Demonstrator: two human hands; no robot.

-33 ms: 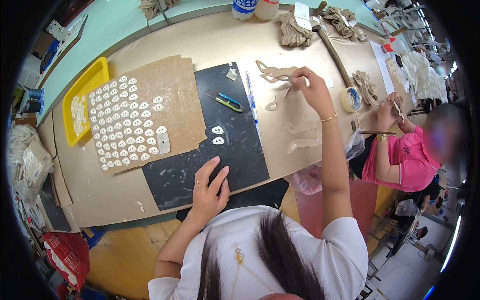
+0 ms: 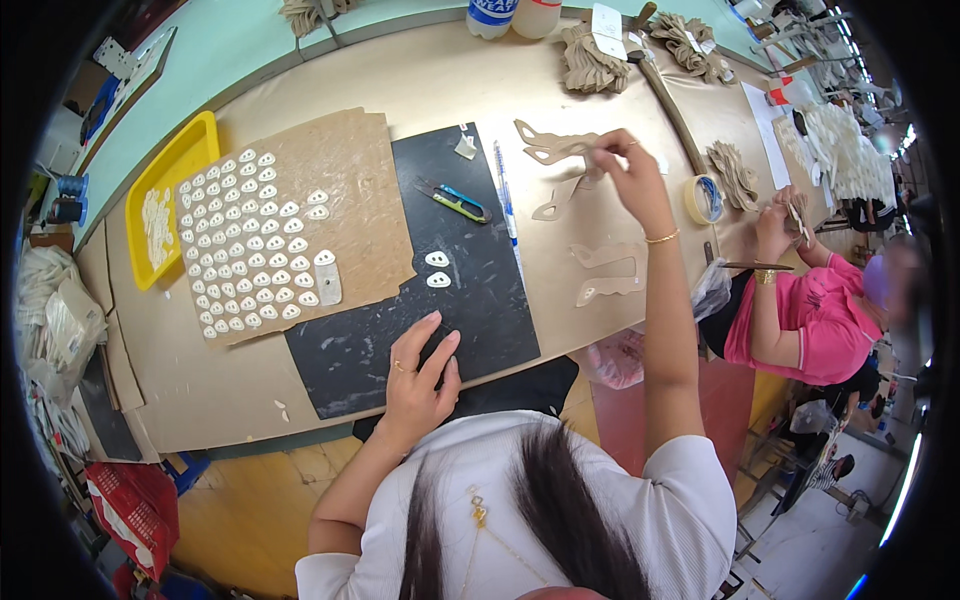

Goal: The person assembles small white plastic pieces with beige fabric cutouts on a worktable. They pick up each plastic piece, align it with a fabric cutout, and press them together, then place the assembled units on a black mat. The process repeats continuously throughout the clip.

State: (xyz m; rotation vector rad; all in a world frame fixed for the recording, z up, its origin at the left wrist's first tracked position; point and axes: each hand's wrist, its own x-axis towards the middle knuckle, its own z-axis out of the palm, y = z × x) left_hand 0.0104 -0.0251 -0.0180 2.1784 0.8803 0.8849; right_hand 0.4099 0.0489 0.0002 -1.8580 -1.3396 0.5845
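My left hand (image 2: 422, 382) rests at the near edge of the black mat (image 2: 440, 330), fingers spread and nothing in them. Just beyond its fingertips lie two small white pieces (image 2: 438, 270) with dark holes. Over to the right, my right hand (image 2: 634, 178) has its thumb and fingertips pinched at the end of a tan cut-out piece (image 2: 553, 148) with looped openings. The fingertips partly hide where they meet it. Another tan strip (image 2: 607, 255), bent in a U shape, lies nearer on the table.
Brown paper (image 2: 350, 180) carries rows of white pieces, beside a yellow tray (image 2: 205, 135). Thread snips (image 2: 452, 198) lie on the mat, a pen (image 2: 505, 195) beside it. A tape roll (image 2: 702, 200), a hammer (image 2: 665, 105) and tan bundles (image 2: 590, 65) lie rightward. A co-worker in pink (image 2: 815, 320) works at right.
My right hand has shifted slightly to the right, still pinched at the tan piece. My left hand has stayed in place.
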